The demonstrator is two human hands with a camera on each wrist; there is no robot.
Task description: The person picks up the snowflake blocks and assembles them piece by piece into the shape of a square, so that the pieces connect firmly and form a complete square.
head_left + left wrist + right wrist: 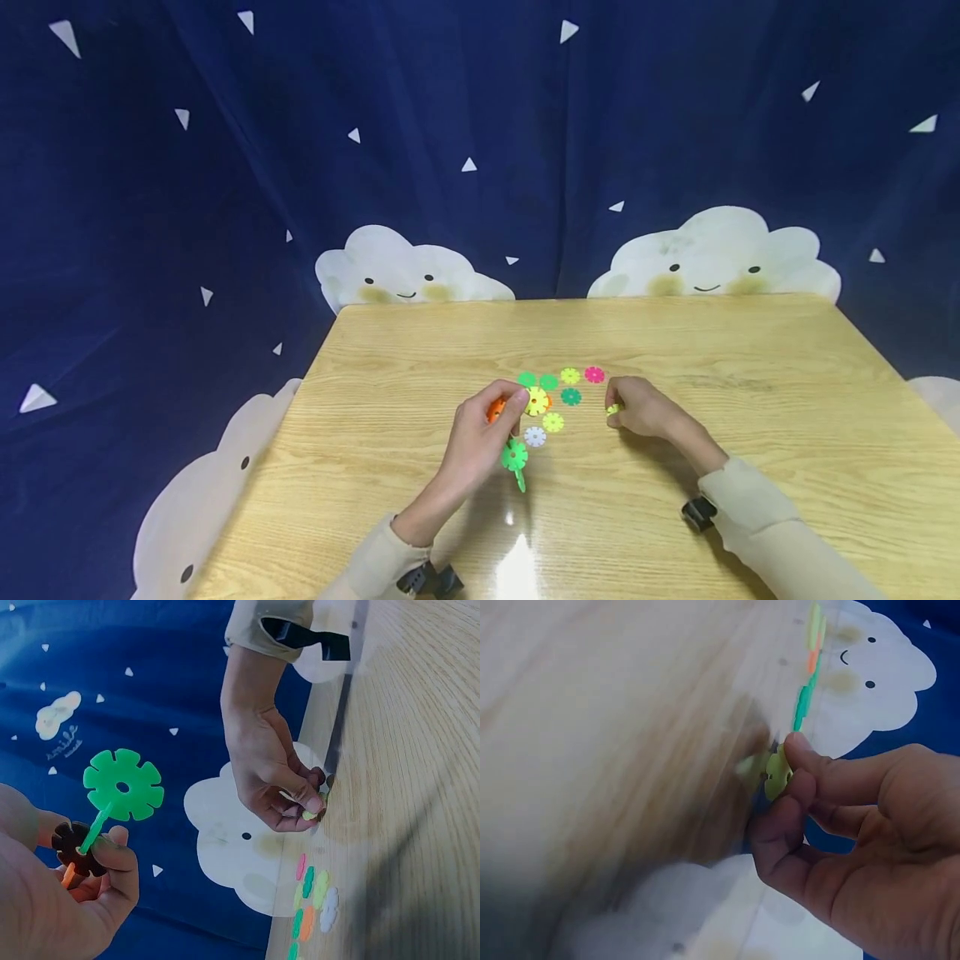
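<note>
My left hand (483,429) holds a joined piece of notched plastic discs. In the left wrist view a green disc (124,785), a dark brown disc (78,847) and part of an orange disc (69,875) show in it. A yellow disc (536,401) appears at the left fingertips in the head view; whether it is joined to the piece I cannot tell. Farther right, my right hand (647,407) pinches another yellow disc (778,774) between thumb and fingers, close above the wooden table (750,358). Its fingers partly cover that disc.
Loose discs lie flat between the hands and beyond them: pink (594,375), teal (571,397), white (535,437), yellow (552,422) and several others. A dark blue curtain (420,100) with white clouds hangs behind the table's far edge.
</note>
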